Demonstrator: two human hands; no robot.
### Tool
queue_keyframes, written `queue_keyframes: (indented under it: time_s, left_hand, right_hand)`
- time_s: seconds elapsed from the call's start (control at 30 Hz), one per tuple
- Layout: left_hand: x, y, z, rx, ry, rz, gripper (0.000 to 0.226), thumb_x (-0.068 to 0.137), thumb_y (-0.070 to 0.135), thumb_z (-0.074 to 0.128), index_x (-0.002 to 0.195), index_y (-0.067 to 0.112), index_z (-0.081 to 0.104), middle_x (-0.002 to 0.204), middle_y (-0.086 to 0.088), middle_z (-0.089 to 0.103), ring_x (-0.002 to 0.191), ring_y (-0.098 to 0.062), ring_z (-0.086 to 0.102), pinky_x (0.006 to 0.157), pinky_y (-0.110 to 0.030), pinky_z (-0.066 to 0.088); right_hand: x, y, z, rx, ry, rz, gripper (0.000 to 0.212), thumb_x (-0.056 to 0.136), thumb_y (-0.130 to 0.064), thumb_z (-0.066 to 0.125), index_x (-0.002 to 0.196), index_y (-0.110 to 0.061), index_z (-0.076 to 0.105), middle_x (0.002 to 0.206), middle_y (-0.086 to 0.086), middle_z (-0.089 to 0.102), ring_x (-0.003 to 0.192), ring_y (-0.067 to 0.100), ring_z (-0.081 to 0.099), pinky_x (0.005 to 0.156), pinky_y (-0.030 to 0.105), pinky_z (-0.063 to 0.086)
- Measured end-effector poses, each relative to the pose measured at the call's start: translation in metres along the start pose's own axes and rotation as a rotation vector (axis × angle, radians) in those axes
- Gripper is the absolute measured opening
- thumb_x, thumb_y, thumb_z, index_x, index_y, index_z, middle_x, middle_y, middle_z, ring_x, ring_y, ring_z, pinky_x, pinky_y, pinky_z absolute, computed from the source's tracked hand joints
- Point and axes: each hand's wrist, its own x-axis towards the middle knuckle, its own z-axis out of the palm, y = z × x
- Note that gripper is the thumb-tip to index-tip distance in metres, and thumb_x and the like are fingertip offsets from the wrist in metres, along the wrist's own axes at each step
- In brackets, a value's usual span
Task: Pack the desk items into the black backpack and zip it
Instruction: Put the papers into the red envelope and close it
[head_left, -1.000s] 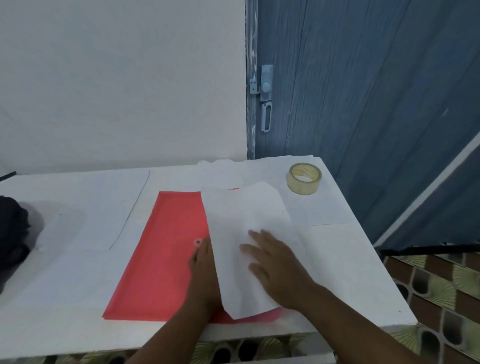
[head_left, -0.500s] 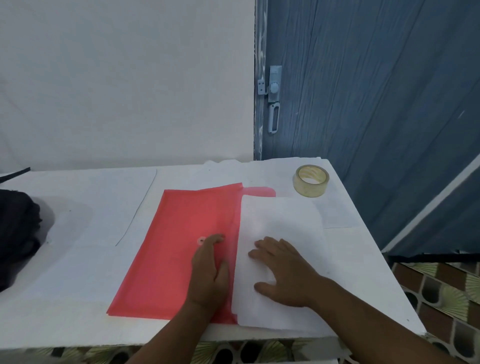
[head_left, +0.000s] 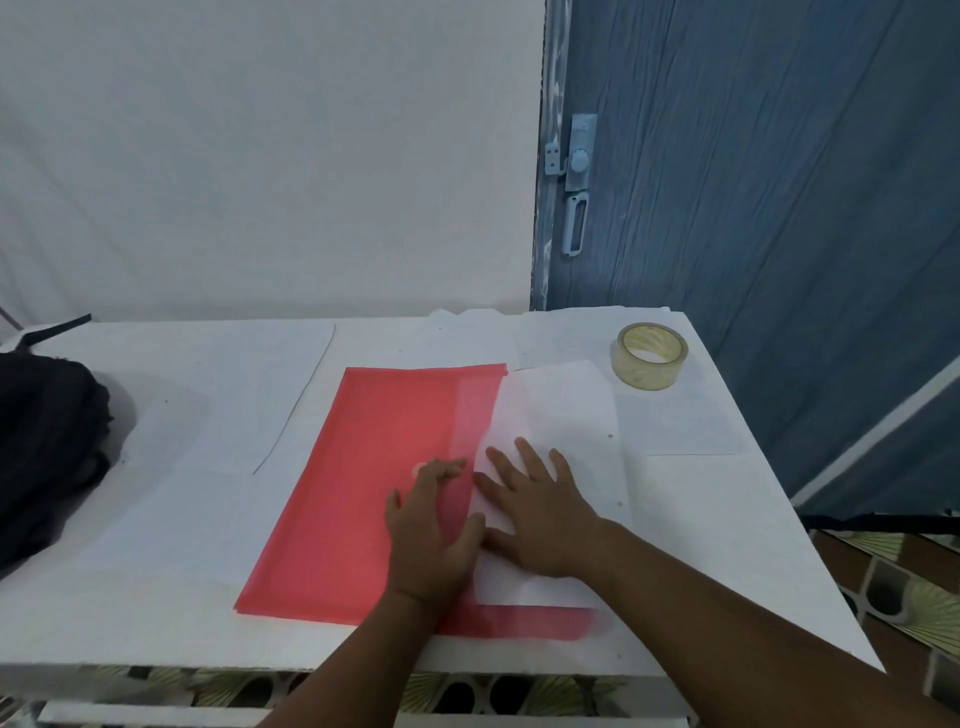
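A red see-through plastic folder (head_left: 363, 493) lies flat on the white table (head_left: 156, 597) in front of me. A white sheet of paper (head_left: 561, 415) lies along the folder's right side, its left edge tucked under the paler red flap. My right hand (head_left: 540, 519) presses flat on the sheet with fingers spread. My left hand (head_left: 431, 535) rests on the folder at the flap's edge, fingers loosely bent, and the flap partly tints them red. The black backpack (head_left: 47, 457) sits at the table's far left, partly out of view. A roll of clear tape (head_left: 649, 356) stands at the back right corner.
More white sheets (head_left: 218, 395) cover the table top. A white wall runs behind the table, and a blue door (head_left: 753, 182) with a latch stands at the back right. The table's right edge drops to a patterned tiled floor (head_left: 909, 597).
The white sheet has turned straight and slid from on top of the folder to its right side, under the flap. Both hands moved with it, the left now at the flap.
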Motion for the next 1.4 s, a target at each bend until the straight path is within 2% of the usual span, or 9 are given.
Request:
queue_keyframes:
  time_s: [0.2,0.3,0.4,0.57,0.7,0.87,1.0,1.23,1.4]
  left_hand:
    - [0.006,0.012,-0.018,-0.513,0.172,-0.234,0.033,0.082,0.035,0.066,0.107,0.013,0.068,0.108,0.001,0.073,0.108,-0.021,0.066,0.098,-0.046,0.052]
    - [0.028,0.016,-0.055,-0.747,0.125,-0.477,0.021,0.088,0.029,0.066,0.100,0.012,0.070,0.111,-0.008,0.073,0.109,-0.026,0.067,0.092,-0.048,0.054]
    - [0.047,-0.019,-0.110,-0.383,0.028,-0.425,0.007,0.088,0.023,0.073,0.095,0.024,0.073,0.110,0.000,0.073,0.110,-0.021,0.066,0.095,-0.053,0.054]
    - [0.037,-0.110,-0.159,0.587,-0.280,-0.051,0.079,0.076,0.075,0.046,0.141,0.030,0.054,0.153,0.007,0.045,0.144,-0.020,0.037,0.113,-0.048,0.030]
    - [0.032,-0.120,-0.155,0.520,-0.262,-0.028,0.079,0.077,0.078,0.040,0.144,0.036,0.047,0.164,0.005,0.025,0.152,-0.020,0.019,0.119,-0.047,0.015]
    - [0.033,-0.116,-0.162,0.329,-0.245,-0.094,0.081,0.073,0.071,0.041,0.144,0.031,0.045,0.162,0.004,0.032,0.153,-0.017,0.013,0.121,-0.043,0.010]
    - [0.033,-0.120,-0.162,0.336,-0.233,-0.065,0.081,0.069,0.065,0.050,0.143,0.031,0.047,0.159,0.006,0.036,0.153,-0.017,0.017,0.121,-0.043,0.013]
    - [0.033,-0.121,-0.159,0.373,-0.226,-0.055,0.080,0.068,0.068,0.048,0.140,0.034,0.052,0.160,0.010,0.035,0.153,-0.015,0.017,0.122,-0.045,0.014]
    - [0.034,-0.123,-0.160,0.347,-0.211,-0.052,0.077,0.069,0.068,0.049,0.139,0.034,0.053,0.158,0.009,0.038,0.153,-0.016,0.019,0.121,-0.046,0.015]
  right_hand:
    - [0.001,-0.011,-0.008,0.393,0.029,0.032,0.096,0.084,-0.074,0.053,0.160,-0.026,0.018,0.167,-0.009,-0.011,0.148,0.019,-0.030,0.125,0.047,0.001]
    - [0.002,-0.006,-0.005,0.122,0.064,0.079,0.100,0.079,-0.088,0.040,0.159,-0.032,0.019,0.168,-0.003,-0.007,0.149,0.026,-0.028,0.119,0.053,-0.018]
    - [0.005,-0.011,0.000,0.050,0.026,0.184,0.099,0.073,-0.096,0.021,0.156,-0.046,0.005,0.166,-0.005,-0.017,0.146,0.033,-0.034,0.111,0.063,-0.026]
    - [0.008,-0.021,-0.005,0.256,0.052,0.190,0.084,0.086,-0.079,0.019,0.158,-0.039,0.005,0.167,-0.005,-0.015,0.148,0.021,-0.029,0.122,0.050,-0.011]
    - [0.000,-0.013,0.001,0.427,0.157,0.209,0.073,0.096,-0.054,0.054,0.157,-0.032,0.023,0.166,-0.013,0.001,0.147,0.006,-0.025,0.124,0.045,0.016]
    - [0.009,-0.037,0.004,0.254,0.214,0.305,0.093,0.074,-0.088,0.033,0.154,-0.041,0.028,0.166,-0.010,0.008,0.154,0.021,-0.012,0.122,0.048,-0.007]
    - [0.012,-0.055,0.001,0.809,0.273,0.349,0.100,0.068,-0.081,0.061,0.154,-0.040,0.031,0.161,-0.022,0.006,0.152,0.005,-0.003,0.123,0.038,0.006]
    - [0.005,-0.038,0.025,0.503,0.455,0.300,0.068,0.088,-0.076,0.035,0.140,-0.036,0.054,0.158,-0.013,0.030,0.153,0.012,0.004,0.125,0.041,0.003]
    - [0.006,-0.032,0.030,0.658,0.481,0.300,0.064,0.086,-0.010,0.073,0.138,-0.040,0.050,0.153,-0.019,0.036,0.150,0.004,0.017,0.123,0.049,0.022]
